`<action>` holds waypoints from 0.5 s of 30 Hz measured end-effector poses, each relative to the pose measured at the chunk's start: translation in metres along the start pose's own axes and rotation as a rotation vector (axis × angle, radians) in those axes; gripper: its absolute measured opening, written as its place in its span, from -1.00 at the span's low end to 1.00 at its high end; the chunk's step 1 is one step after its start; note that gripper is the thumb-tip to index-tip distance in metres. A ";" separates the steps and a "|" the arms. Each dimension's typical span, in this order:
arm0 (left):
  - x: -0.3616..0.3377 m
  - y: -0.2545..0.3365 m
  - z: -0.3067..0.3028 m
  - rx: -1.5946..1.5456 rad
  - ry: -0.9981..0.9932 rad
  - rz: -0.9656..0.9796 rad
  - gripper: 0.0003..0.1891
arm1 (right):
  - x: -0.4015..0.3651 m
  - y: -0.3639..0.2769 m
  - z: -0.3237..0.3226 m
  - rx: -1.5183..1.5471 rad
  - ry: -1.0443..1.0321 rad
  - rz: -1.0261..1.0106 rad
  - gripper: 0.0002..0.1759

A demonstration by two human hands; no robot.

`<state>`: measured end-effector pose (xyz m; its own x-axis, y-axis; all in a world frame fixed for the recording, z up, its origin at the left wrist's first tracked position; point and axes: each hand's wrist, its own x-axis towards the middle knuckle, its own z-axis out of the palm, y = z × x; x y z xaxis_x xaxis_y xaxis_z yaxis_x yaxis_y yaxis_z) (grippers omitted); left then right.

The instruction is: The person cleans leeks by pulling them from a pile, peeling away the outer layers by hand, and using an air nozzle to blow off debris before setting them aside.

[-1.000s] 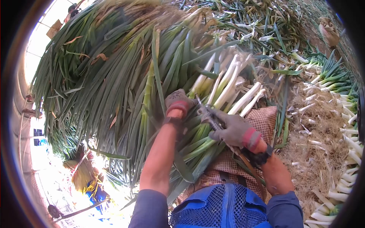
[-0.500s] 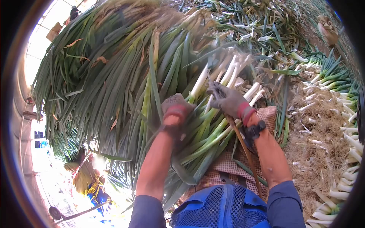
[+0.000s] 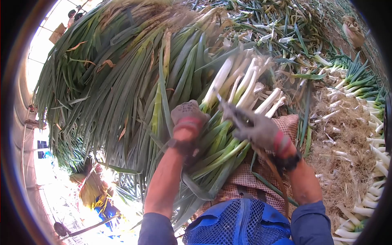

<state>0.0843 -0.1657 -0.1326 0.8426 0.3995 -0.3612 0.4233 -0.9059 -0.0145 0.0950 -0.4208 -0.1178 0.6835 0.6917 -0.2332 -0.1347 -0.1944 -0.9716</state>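
Note:
My left hand, in a grey glove with a red cuff, is closed around a thick green onion, whose white stem points up and away. In my gloved right hand is what looks like an air blow gun with a thin metal nozzle, close to that white stem. A brown hose runs down from this hand. Several more green onions with bare white stems lie just beyond, their green leaves across my lap on a checked cloth. My right hand is blurred.
A large heap of green onions with long leaves rises on the left. Peeled scraps cover the far ground. To the right are cut roots and a row of white-stemmed onions.
My right hand has moved right and down, drawing the nozzle back along the stem. More of the held onion's white stem shows. My left hand has hardly moved.

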 end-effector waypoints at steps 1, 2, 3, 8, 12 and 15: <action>0.000 0.000 0.000 0.011 0.010 -0.005 -0.42 | -0.019 -0.007 0.007 -0.010 -0.044 0.069 -0.01; 0.000 0.000 -0.001 0.022 0.021 -0.011 -0.43 | -0.036 -0.014 0.012 -0.020 -0.087 0.137 0.01; 0.000 0.000 -0.002 0.029 0.029 -0.011 -0.43 | -0.043 -0.016 0.014 -0.031 -0.131 0.205 0.02; -0.011 -0.001 -0.013 0.075 0.055 0.018 -0.44 | -0.001 0.014 0.009 -0.222 0.090 0.095 0.05; -0.025 -0.005 -0.027 0.041 0.032 0.028 -0.44 | 0.063 0.021 -0.022 -0.420 0.208 0.146 0.01; -0.034 -0.008 -0.035 0.020 0.019 0.045 -0.45 | 0.101 0.025 -0.045 -0.366 0.193 0.171 0.01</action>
